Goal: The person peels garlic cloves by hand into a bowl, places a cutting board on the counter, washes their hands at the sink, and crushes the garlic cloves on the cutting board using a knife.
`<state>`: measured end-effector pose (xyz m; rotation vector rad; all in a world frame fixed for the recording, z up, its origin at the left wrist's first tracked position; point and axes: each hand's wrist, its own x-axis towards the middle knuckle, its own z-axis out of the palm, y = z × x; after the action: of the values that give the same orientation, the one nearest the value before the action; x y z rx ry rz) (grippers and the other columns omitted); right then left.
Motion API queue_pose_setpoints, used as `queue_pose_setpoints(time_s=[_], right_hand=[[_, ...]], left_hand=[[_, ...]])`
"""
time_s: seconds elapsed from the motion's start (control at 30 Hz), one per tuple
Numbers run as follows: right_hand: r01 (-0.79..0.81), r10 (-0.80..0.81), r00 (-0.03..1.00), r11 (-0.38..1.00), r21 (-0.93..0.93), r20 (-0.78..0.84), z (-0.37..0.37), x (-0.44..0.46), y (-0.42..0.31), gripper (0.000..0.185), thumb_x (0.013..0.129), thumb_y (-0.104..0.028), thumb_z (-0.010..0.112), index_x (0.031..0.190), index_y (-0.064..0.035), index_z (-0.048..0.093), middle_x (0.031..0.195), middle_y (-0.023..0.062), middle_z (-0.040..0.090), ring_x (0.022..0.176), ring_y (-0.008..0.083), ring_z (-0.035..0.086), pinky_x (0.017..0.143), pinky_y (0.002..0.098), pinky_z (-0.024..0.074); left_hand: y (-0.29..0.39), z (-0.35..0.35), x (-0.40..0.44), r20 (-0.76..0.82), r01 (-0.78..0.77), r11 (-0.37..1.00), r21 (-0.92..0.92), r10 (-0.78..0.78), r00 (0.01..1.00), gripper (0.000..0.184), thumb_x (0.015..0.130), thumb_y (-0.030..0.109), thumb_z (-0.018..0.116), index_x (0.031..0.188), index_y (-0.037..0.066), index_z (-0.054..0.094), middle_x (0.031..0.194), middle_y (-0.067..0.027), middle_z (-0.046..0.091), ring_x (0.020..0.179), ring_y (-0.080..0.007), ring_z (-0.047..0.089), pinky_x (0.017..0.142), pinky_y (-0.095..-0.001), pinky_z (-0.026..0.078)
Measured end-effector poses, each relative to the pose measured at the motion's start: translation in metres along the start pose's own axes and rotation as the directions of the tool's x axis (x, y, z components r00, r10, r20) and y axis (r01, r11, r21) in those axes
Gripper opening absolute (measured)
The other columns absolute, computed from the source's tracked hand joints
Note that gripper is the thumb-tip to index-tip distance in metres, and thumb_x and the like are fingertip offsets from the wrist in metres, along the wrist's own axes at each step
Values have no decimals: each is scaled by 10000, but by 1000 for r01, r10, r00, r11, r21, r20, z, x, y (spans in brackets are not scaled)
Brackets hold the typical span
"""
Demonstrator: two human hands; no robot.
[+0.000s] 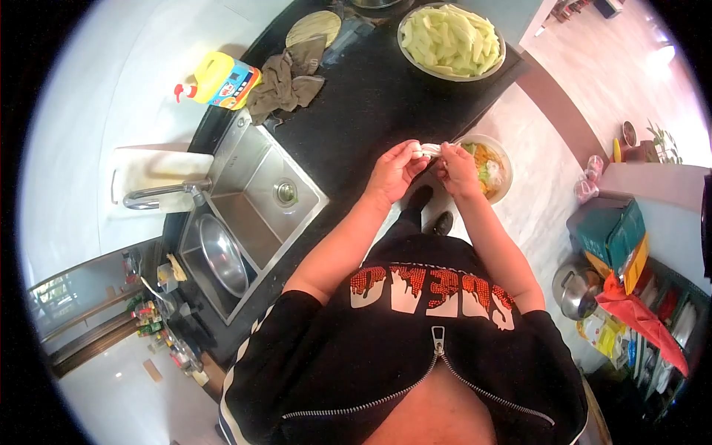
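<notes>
Both of my hands are raised close together near the counter's edge, holding a small white item (430, 150) between them. My left hand (394, 172) pinches its left end with closed fingers. At its right end, the fingers of my right hand (457, 170) are closed on it too. The item is too small to name; it looks like a cord or a thin peeled piece. Behind my right hand, down on the floor, a round pale bin (504, 159) holds orange, green and white scraps.
A bowl of sliced pale green vegetable (451, 41) sits on the black counter (371, 96). Left are a brown cloth (285, 85), a yellow soap bottle (226, 80) and a steel sink (259, 200) with a metal basin (222, 256). Boxes and a pot (578, 291) stand right.
</notes>
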<state>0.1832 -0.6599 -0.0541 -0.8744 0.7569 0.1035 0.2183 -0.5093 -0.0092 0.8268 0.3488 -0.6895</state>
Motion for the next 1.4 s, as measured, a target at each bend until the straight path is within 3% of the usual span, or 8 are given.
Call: queue_pose_setpoints(time_s=[0.5, 0.6, 0.77, 0.9, 1.0, 1.03, 1.13, 1.4], right_hand=[[203, -248, 905, 966, -160, -346, -41, 10, 8, 236, 916, -219, 558, 766, -37, 568, 643, 10, 546, 526, 98, 488, 454, 248, 383], [-70, 79, 995, 990, 121, -65, -66, 0, -9, 260, 926, -254, 551, 766, -49, 552, 613, -1, 515, 508, 96, 462, 460, 233, 371], [-31, 73, 994, 906, 421, -83, -85, 0, -6, 223, 931, -292, 556, 839, -91, 525, 696, 8, 499, 530, 95, 461, 413, 210, 337], [74, -43, 960, 992, 102, -277, -101, -12, -12, 194, 924, -242, 561, 891, -51, 579, 698, 16, 539, 569, 100, 505, 468, 214, 408], [247, -413, 779, 894, -374, -472, -109, -19, -11, 213, 902, -203, 586, 997, -18, 634, 778, 46, 616, 655, 138, 579, 574, 254, 479], [287, -519, 751, 813, -507, -408, -114, -19, -10, 287, 884, -176, 600, 1108, 1, 627, 901, 91, 665, 774, 166, 620, 725, 282, 494], [328, -615, 776, 582, -744, -140, -96, -45, -29, 306, 874, -170, 603, 1127, 3, 613, 928, 118, 675, 821, 179, 622, 793, 297, 475], [274, -470, 880, 393, -878, 64, -102, -35, -9, 235, 861, -242, 585, 982, -53, 658, 845, 211, 652, 802, 371, 635, 700, 420, 492]], left_hand=[[-60, 35, 13, 133, 43, 998, 36, -47, 990, 164, 935, 81, 516, 1063, -1, 579, 973, -105, 624, 807, -166, 645, 703, -238, 556], [-60, 35, 20, 105, 73, 997, -10, -71, 992, 154, 931, 92, 530, 1048, 4, 578, 943, -98, 624, 796, -173, 645, 705, -252, 554], [-53, 33, 32, 136, 145, 989, -41, -139, 981, 164, 902, 96, 582, 1051, 30, 562, 893, -82, 626, 774, -168, 644, 706, -263, 551], [-68, 35, 43, 129, 131, 988, 84, -141, 982, 163, 897, 88, 587, 1046, 32, 554, 893, -79, 626, 761, -150, 640, 693, -252, 550], [-81, 32, 54, 130, 70, 964, 255, -105, 986, 168, 903, 90, 577, 1053, 23, 543, 906, -76, 622, 774, -145, 635, 702, -254, 552], [-84, 32, 56, 125, 43, 947, 317, -87, 988, 169, 902, 88, 575, 1054, 22, 542, 900, -73, 622, 766, -139, 632, 698, -252, 550], [-90, 33, 59, 122, 13, 889, 457, -78, 989, 181, 899, 92, 572, 1060, 11, 554, 885, -64, 621, 751, -121, 622, 678, -239, 540], [-103, 45, 59, 269, -190, 634, 750, -30, 963, 170, 898, 139, 573, 1015, 17, 598, 820, -2, 598, 671, -65, 552, 602, -207, 478]])
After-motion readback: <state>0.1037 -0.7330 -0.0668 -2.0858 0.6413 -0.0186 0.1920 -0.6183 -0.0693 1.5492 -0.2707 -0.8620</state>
